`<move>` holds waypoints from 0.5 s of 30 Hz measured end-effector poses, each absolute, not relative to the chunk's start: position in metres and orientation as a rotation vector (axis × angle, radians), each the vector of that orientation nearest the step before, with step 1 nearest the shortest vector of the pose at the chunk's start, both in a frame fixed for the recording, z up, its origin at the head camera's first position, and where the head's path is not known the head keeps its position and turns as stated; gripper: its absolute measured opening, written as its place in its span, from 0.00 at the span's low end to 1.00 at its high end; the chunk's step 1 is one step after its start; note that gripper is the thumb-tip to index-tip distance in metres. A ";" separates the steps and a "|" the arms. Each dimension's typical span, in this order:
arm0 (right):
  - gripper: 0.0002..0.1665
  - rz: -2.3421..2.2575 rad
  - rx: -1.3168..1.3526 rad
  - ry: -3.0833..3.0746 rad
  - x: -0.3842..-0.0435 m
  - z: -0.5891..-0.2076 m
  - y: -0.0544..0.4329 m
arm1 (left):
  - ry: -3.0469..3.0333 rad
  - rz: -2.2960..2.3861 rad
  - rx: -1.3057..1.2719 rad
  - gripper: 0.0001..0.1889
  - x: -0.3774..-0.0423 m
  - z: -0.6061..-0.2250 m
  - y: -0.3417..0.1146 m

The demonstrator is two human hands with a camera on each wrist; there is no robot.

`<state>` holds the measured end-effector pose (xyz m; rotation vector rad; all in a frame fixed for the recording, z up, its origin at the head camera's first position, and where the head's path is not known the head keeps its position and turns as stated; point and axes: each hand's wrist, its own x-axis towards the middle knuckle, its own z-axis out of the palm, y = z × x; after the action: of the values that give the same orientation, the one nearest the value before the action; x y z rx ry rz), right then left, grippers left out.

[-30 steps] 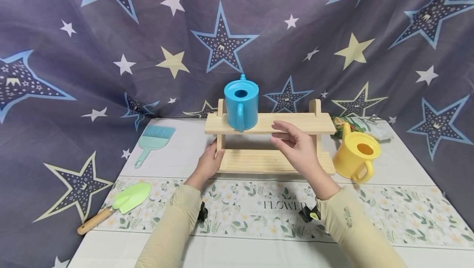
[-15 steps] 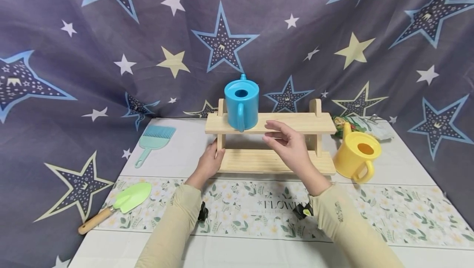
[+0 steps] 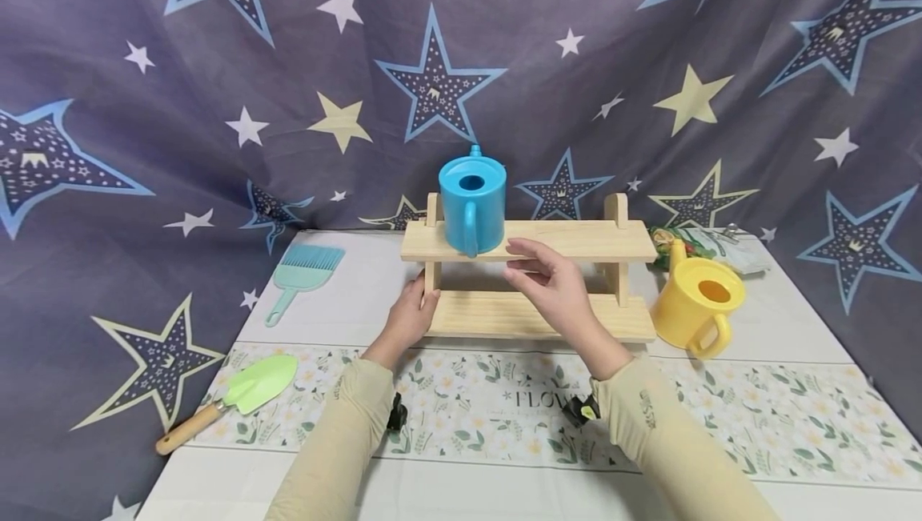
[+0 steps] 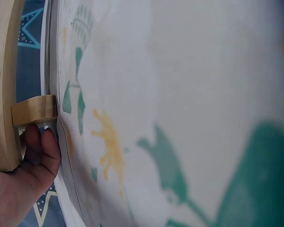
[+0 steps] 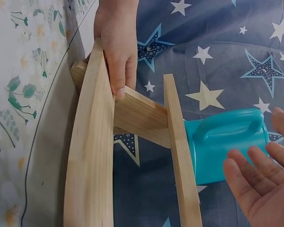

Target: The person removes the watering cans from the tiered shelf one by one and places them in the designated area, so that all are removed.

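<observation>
1. From my remote seat, I see the blue watering can [image 3: 490,221] upright on the left part of the upper board [image 3: 576,239] of the 2-tier wooden rack [image 3: 497,317], handle towards the person, spout towards the curtain.
2. The left hand [image 3: 408,317] grips the rack low at its left upright [image 3: 432,275].
3. The right hand [image 3: 555,289] holds nothing: its fingers are apart and gently bent, in front of the upper board and near the can. I cannot tell whether any fingertip touches wood.
4. I judge the step in hand to be steadying the rack with the right hand near the can. To do it well, I'd keep the left grip firm, so the rack cannot slide, and the right fingertips clear of the board's front edge and the can's handle; a bump there could tip the can.
5. Against 1.0 s ago, the right hand has shifted left, closer to the can; the left hand and the can keep their places on the rack.
</observation>
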<state>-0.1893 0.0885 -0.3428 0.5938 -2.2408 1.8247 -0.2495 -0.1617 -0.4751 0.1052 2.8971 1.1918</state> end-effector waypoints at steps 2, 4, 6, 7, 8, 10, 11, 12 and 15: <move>0.24 1.825 0.595 -2.240 -0.192 -0.345 0.087 | 2.898 1.189 0.105 0.30 -0.249 -0.475 -0.161; 0.24 1.831 0.596 -2.232 -0.199 -0.352 0.086 | 2.896 1.187 0.098 0.30 -0.249 -0.475 -0.161; 0.24 1.842 0.601 -2.218 -0.206 -0.360 0.084 | 2.895 1.185 0.092 0.30 -0.249 -0.475 -0.161; 0.24 1.847 0.603 -2.210 -0.210 -0.364 0.084 | 2.897 1.186 0.097 0.30 -0.249 -0.475 -0.161; 0.24 1.854 0.605 -2.200 -0.215 -0.369 0.083 | 2.895 1.188 0.092 0.30 -0.250 -0.475 -0.161; 0.24 1.863 0.614 -2.181 -0.219 -0.372 0.081 | 2.894 1.191 0.086 0.30 -0.250 -0.475 -0.161; 0.24 1.866 0.620 -2.172 -0.220 -0.373 0.080 | 2.892 1.192 0.081 0.30 -0.250 -0.475 -0.161; 0.24 1.868 0.624 -2.165 -0.221 -0.373 0.079 | 2.893 1.192 0.080 0.30 -0.250 -0.475 -0.161; 0.24 1.863 0.632 -2.150 -0.223 -0.374 0.076 | 2.898 1.189 0.079 0.30 -0.250 -0.476 -0.161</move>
<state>-0.2231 0.0761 -0.3735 0.6324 -2.1497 1.8630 -0.2499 -0.1605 -0.4758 0.0786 2.8980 1.1892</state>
